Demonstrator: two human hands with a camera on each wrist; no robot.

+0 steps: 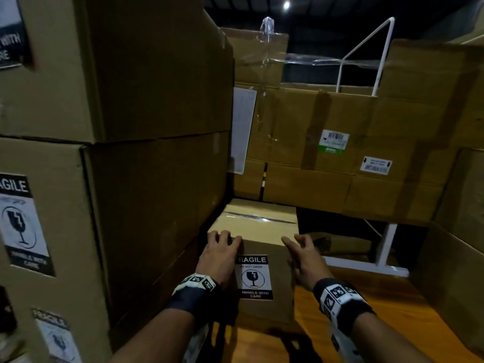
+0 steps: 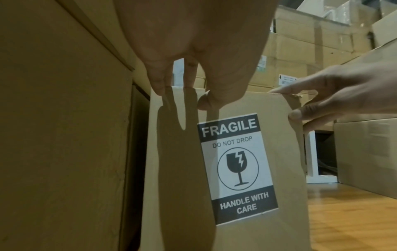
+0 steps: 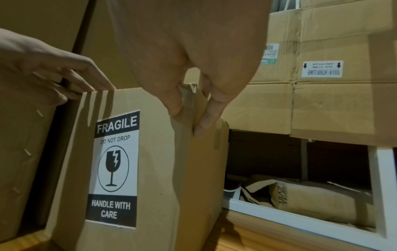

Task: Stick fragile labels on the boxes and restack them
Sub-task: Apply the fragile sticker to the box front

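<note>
Left hand: fingertips curled over the small box's top front edge at its left corner, thumb on the front face; grips it.
Right hand: fingers spread, index along the small box's top right edge, thumb and another finger straddling the front right vertical corner; holds it.
Small box: on the wooden floor, between both hands, just beside the labelled box stack on its left, in front of the stacked cartons.
Fragile label: stuck upright on the small box's front face, between the wrists, below the fingertips.
Look: plain brown cardboard, clear tape across top; label black and white, "FRAGILE / DO NOT DROP", broken glass icon, "HANDLE WITH CARE".
</note>
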